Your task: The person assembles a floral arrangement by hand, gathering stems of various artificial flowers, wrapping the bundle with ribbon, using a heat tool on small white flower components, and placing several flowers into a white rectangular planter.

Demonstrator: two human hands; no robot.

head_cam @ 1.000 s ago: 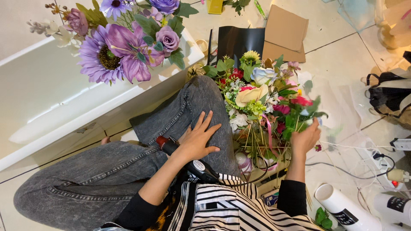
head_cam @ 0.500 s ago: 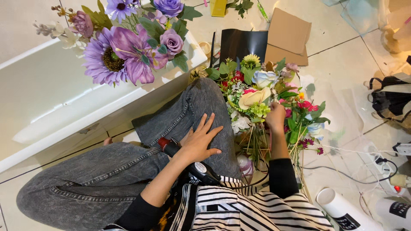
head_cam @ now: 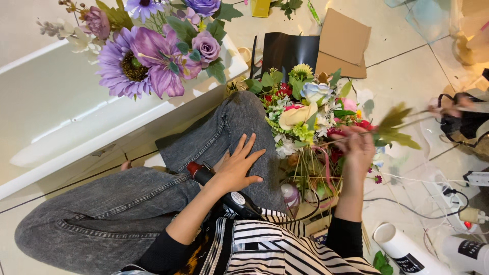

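Head view, looking straight down at our lap while we sit on the tiled floor (head_cam: 407,66). Our left hand (head_cam: 238,165) lies flat on the grey jeans (head_cam: 153,193) at the knee, fingers spread wide, holding nothing. Right under that forearm sits a black glue gun (head_cam: 229,196) with a red tip, resting on the thigh.

Our right hand (head_cam: 356,148) is up beside the mixed bouquet (head_cam: 305,117), fingers pinched narrow around a thin leafy stem (head_cam: 395,127). That stem sticks out to the right, away from the bunch, and it's blurred, so we can't tell much about the far end. The bouquet itself stands just past our knee, with a cream rose, a pale blue one, red bits and green filler, stems pointing down toward us.

Off to the upper left, a purple flower arrangement (head_cam: 147,56) sits over a white ledge. Behind the bouquet lie a black sheet (head_cam: 288,51) and 2 brown cardboard pieces (head_cam: 344,43). Bottom right we've got white cables (head_cam: 433,203) and a white paper roll (head_cam: 402,249).
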